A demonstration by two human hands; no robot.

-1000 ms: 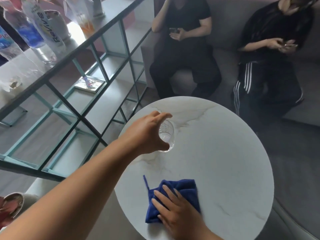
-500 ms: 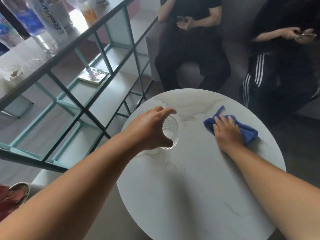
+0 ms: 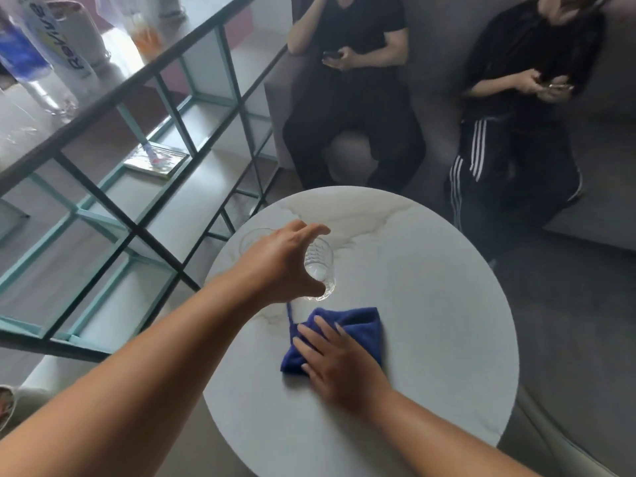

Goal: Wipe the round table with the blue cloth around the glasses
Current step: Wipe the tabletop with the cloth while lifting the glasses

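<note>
Left hand [image 3: 278, 266] grip pinching glass [image 3: 320, 270], right hand [image 3: 339, 364] spread flat on blue cloth [image 3: 358, 325] just below.

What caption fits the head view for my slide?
Left hand holds a clear glass while right hand presses the blue cloth on the round marble table.

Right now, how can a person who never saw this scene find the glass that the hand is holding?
Look at the round white table. On its left part, the left hand grips a clear glass from above, just beyond the blue cloth. A second glass stands further left, mostly hidden behind that hand; the held one is nearer the table's middle.
</note>
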